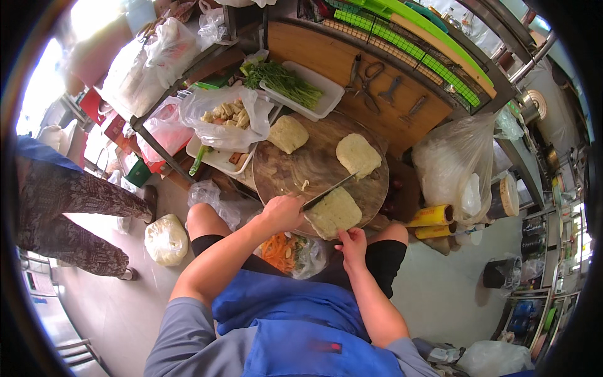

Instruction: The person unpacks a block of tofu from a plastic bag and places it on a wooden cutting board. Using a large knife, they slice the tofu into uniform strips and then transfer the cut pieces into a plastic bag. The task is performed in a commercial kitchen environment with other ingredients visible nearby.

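My left hand (285, 212) grips the handle of a kitchen knife (332, 189), its blade pointing up and right across a round wooden chopping board (301, 169). Just below the blade lies a pale, spongy food slab (334, 214), roughly square. At that slab's near edge are the fingertips of my right hand (352, 245); whether they pinch it is unclear. Two similar slabs rest farther back on the board, a left one (288, 134) and a right one (359, 154). The knife tip reaches the right slab's lower edge. Small crumbs (305, 184) lie mid-board.
Left of the board, a plastic bag (198, 118) holds pale chunks. Behind stands a white tray (330, 101) of green herbs. Scissors (370, 87) hang on a wooden panel. Below the board sits a bag of shredded carrot (280, 254). Another person's legs (85, 212) are at left.
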Motion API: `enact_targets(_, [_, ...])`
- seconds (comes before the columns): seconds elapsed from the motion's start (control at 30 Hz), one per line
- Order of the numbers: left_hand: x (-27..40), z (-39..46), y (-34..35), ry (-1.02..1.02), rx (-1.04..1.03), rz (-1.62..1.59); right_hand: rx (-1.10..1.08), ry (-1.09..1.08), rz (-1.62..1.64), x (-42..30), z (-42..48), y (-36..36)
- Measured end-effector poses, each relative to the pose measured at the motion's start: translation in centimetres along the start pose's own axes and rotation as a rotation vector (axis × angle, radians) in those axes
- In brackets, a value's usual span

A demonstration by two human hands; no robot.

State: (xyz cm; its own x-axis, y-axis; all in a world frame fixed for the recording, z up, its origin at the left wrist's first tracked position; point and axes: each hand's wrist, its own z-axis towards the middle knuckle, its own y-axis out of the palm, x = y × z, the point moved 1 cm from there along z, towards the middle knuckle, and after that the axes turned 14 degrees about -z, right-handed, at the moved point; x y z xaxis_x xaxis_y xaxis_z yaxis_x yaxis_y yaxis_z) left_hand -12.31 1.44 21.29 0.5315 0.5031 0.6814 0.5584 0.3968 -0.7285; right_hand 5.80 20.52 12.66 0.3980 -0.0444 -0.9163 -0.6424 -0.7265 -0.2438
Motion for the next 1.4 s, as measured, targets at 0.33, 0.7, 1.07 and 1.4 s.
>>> enact_targets(0.33, [-2.2,-2.5,-1.0,-0.142,0.14,-0.26,-0.176,-0.233,-0.301,-7.3,15.0,-1.2])
enact_targets(0.7, [-1.6,-4.6,-2.4,-0.269,-0.018,-0.077,-0.249,-1.01,-1.089,-8.4,4.8,0.3])
enact_targets(1.07, [-1.2,-4.3,-3.2,-0.264,-0.124,-0.012,0.032,-0.975,-1.156,-9.0,2.4,0.2])
enact_targets(1.4, [2.7,-2.9,-2.8,-0.006,-0.191,0.038,-0.006,-1.087,-1.168,-9.2,2.3,2.6])
